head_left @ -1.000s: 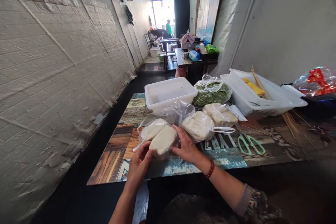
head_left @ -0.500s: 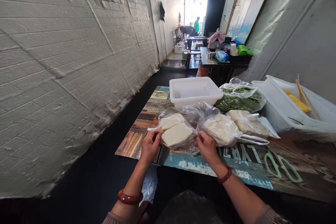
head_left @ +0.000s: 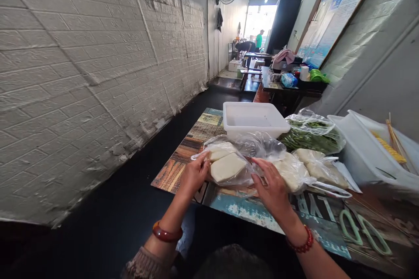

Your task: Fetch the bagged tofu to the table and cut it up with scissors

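Left hand (head_left: 195,175) pinches the left edge of a clear bag (head_left: 248,173) lying near on the patterned table (head_left: 183,152); white blocks (head_left: 228,167) are inside. Right hand (head_left: 271,186), loosely curled, is at its right side; grip cannot be determined. Beyond stands a white tub (head_left: 258,131).

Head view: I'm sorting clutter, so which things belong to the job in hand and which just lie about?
In use:
clear bag
pale slabs inside
left hand at its left edge
right hand at its right

Apparently lying about:
white tub
bag of greens
green-handled scissors
two other bags
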`<state>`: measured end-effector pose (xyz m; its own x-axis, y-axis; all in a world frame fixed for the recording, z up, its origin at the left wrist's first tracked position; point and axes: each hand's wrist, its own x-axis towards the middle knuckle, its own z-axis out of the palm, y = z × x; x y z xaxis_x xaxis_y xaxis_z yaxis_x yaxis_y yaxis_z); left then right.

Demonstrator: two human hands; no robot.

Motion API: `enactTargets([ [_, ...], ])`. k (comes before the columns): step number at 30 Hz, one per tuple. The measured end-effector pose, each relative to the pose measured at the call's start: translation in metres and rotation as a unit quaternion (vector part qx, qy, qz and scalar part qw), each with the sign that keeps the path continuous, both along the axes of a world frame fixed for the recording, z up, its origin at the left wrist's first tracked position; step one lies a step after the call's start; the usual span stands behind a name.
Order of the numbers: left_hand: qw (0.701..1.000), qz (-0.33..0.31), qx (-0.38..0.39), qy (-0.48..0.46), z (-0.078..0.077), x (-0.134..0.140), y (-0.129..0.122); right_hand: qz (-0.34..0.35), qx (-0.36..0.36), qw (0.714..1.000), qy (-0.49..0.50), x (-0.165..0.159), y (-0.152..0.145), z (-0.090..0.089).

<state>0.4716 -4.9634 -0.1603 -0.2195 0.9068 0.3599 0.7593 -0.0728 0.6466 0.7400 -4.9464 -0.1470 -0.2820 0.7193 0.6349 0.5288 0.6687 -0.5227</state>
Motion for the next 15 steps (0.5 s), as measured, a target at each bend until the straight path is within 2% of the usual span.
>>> enactTargets([
  [3, 0.996, 0.02, 0.076, 0.046, 0.007, -0.002, 0.001, 0.065, 0.017, 0.996, -0.053, -0.009, 0.001, 0.013],
  [6, 0.989, 0.02, 0.116, 0.091, 0.008, -0.008, 0.009, 0.102, -0.004, 0.992, -0.08, -0.021, 0.002, 0.004],
  [8, 0.991, -0.015, 0.1, 0.082, 0.006, -0.013, 0.019, 0.091, -0.032, 0.993, -0.07, -0.028, 0.002, -0.01],
  [11, 0.995, -0.09, 0.033, 0.016, 0.004, -0.016, 0.035, 0.059, -0.097, 0.993, -0.017, -0.036, 0.0, -0.03],
  [15, 0.99, -0.132, 0.001, -0.049, 0.009, -0.005, 0.033, 0.029, -0.161, 0.984, 0.07, -0.034, -0.001, -0.038],
])
